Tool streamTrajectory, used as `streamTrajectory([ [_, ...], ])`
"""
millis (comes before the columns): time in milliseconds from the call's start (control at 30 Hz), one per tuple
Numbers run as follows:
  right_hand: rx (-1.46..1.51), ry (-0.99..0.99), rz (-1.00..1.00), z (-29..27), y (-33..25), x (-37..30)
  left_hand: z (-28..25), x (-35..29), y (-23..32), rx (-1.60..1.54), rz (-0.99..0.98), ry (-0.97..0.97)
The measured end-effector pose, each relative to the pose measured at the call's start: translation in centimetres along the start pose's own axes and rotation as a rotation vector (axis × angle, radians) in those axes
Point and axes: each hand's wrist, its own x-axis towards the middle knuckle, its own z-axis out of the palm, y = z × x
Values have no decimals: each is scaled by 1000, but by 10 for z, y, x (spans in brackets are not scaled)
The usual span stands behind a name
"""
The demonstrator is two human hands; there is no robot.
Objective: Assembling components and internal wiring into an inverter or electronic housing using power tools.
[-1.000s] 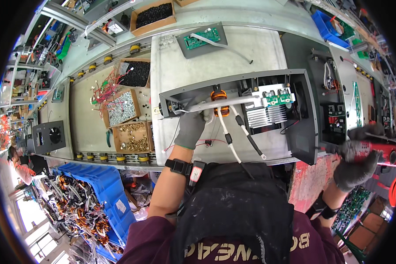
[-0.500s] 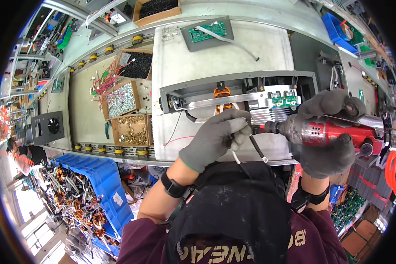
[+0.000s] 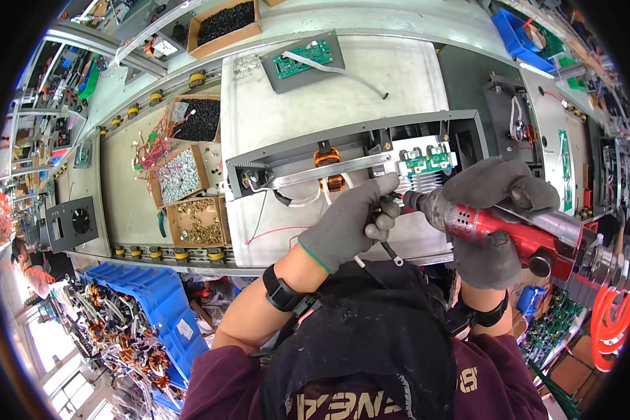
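My left hand [image 3: 350,227], in a grey glove, is closed, with thumb and fingertips pinched at the tip of a red power screwdriver [image 3: 493,227]. What sits between those fingertips is too small to make out. A black cable with a ring lug [image 3: 398,262] sticks out below the curled fingers. Wrapped round the screwdriver's body is my gloved right hand [image 3: 488,259], the tool lying almost level and pointing left. Just beyond both hands lies a long grey metal housing [image 3: 371,133] with a copper-wound coil [image 3: 327,157], a flat metal bar and a green circuit board [image 3: 427,163].
A grey plate with a green board [image 3: 302,59] and ribbon cable lies farther back. Cardboard boxes of brass screws [image 3: 197,222], silver screws [image 3: 180,178] and black parts [image 3: 201,119] stand left. A blue crate of coils [image 3: 140,287] is lower left; an orange air hose [image 3: 612,325] hangs right.
The view has shifted, so the bench appears farther left. The screwdriver's rear end has dipped toward me and its tip stays by my left fingertips. Both hands keep their hold.
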Motion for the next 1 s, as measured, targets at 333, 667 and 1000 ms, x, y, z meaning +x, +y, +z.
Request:
streamTrajectory([
  [333,-131,-138,-89,-14,37,11,3,8,11,275,215,142],
  [667,2,-22,65,-12,71,14,2,5,29,563,186,250],
  [1000,50,-8,95,-12,71,20,-8,29,21,1907,956,695],
])
